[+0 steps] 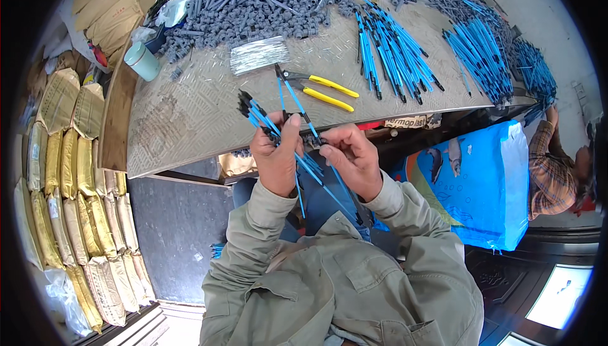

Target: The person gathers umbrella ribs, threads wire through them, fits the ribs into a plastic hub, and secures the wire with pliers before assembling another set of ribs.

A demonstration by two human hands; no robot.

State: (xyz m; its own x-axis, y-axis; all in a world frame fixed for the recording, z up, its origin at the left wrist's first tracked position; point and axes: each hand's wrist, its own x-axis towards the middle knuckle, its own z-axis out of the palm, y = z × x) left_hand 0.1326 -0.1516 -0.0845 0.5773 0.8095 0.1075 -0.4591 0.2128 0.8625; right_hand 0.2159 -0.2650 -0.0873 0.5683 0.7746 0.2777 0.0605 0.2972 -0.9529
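pliers point(332, 86): one; tumbler point(144, 63): one

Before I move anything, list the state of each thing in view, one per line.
Left hand: closed around several blue rods
Right hand: pinching a rod
Pliers: lying on the table, handles apart
Pins: flat pile, roughly parallel
Cup: standing
Grey parts: loose, heaped
Blue bundle: fanned out
Sacks: stacked

Even, bright light fills our fisheye view, keeping the handheld blue rods point(258, 115) fairly sharp near center. We see glare whiten a panel point(560, 295) at four o'clock, shadow darken beneath the worktop point(202, 108), and straight edges curve toward a blurred black rim.
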